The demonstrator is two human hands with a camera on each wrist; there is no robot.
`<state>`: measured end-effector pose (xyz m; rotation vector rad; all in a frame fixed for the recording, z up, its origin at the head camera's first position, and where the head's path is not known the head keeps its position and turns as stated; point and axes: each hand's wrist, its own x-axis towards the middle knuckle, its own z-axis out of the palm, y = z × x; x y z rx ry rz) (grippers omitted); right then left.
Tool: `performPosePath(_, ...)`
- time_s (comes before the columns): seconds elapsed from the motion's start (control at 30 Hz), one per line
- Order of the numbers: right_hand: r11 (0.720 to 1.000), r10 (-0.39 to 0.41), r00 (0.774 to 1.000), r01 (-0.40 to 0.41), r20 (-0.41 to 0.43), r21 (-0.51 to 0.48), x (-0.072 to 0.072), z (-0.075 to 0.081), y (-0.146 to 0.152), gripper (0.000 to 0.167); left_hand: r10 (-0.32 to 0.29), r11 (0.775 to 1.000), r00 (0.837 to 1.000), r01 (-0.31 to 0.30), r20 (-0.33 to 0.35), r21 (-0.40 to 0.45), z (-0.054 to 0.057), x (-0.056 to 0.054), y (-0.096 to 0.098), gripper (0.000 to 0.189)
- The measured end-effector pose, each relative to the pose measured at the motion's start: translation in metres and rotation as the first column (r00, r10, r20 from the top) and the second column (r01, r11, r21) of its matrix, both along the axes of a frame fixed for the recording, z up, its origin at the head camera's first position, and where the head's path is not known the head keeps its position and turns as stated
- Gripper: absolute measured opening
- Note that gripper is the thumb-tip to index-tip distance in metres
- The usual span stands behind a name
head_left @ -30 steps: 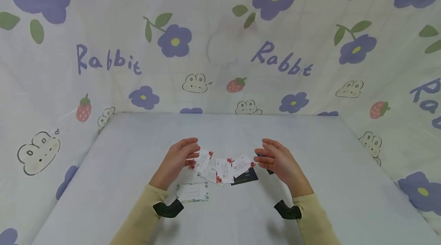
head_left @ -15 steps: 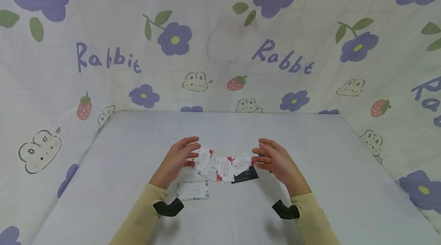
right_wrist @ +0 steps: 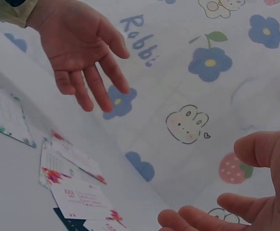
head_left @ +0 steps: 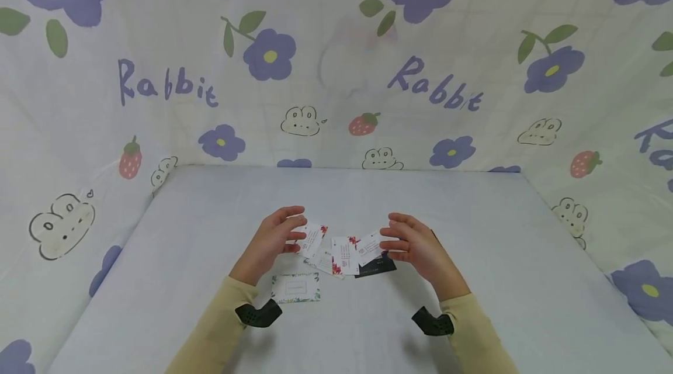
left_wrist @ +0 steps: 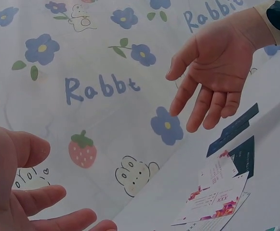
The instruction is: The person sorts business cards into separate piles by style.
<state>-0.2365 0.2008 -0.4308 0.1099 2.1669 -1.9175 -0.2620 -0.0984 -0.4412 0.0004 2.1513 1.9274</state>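
Note:
My left hand hovers over the left side of a loose group of business cards, its fingers relaxed and holding nothing. Opposite it, my right hand hangs above the right side, palm inward, also holding nothing. Between them lie white cards with red floral corners: a middle one, a tilted right one and a left one partly behind my left fingers. Beneath these show a black card and a pale card. In the left wrist view, further dark cards lie beneath my right hand.
A white card with a leafy green border lies apart, nearer to me on the left. The white table ends at a hanging cloth printed with flowers, rabbits and strawberries, which also rises at both sides.
My right hand has drifted slightly left, towards the cards. The left hand stays almost in place. The cards lie as before, and the head view has shifted a little.

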Motion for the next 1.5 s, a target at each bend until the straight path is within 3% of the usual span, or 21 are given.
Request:
performPosePath(0.33, 0.998, 0.052, 0.999, -0.053, 0.012, 0.019, 0.0, -0.008, -0.011, 0.06, 0.004, 1.0, 1.0, -0.004, 0.0, 0.001, -0.003, -0.001, 0.0, 0.044)
performPosePath(0.5, 0.995, 0.1, 0.995, -0.1, 0.017, 0.02, 0.003, -0.015, -0.03, 0.057, -0.005, 0.999, 1.0, 0.006, 0.006, -0.045, -0.012, -0.002, 0.006, 0.046)
performPosePath(0.6, 0.986, 0.164, 0.986, -0.165, 0.019, 0.034, 0.007, -0.022, -0.046, 0.058, -0.051, 0.988, 0.999, 0.052, 0.01, -0.149, -0.02, -0.002, 0.013, 0.047)
performPosePath(0.73, 0.964, 0.261, 0.965, -0.26, 0.0, 0.059, 0.014, -0.028, -0.064, 0.062, -0.126, 0.95, 0.992, 0.116, -0.017, -0.29, -0.027, 0.001, 0.019, 0.048)
performPosePath(0.9, 0.947, 0.318, 0.948, -0.316, -0.028, 0.058, 0.018, -0.033, -0.074, 0.063, -0.213, 0.927, 0.976, 0.184, -0.056, -0.327, -0.032, 0.003, 0.024, 0.048)
performPosePath(1.07, 0.95, 0.298, 0.954, -0.294, -0.022, 0.101, 0.017, -0.036, -0.074, 0.064, -0.276, 0.899, 0.96, 0.242, -0.043, -0.366, -0.037, 0.002, 0.024, 0.051)
performPosePath(1.3, 0.971, 0.15, 0.989, -0.149, 0.005, 0.189, 0.012, -0.032, -0.065, 0.059, -0.211, 0.898, 0.976, 0.17, -0.059, -0.407, -0.036, -0.003, 0.014, 0.052)
performPosePath(1.5, 0.971, 0.047, 0.999, -0.045, -0.003, 0.234, 0.007, -0.031, -0.055, 0.054, -0.139, 0.9, 0.989, 0.1, -0.06, -0.424, -0.037, -0.006, 0.009, 0.052)
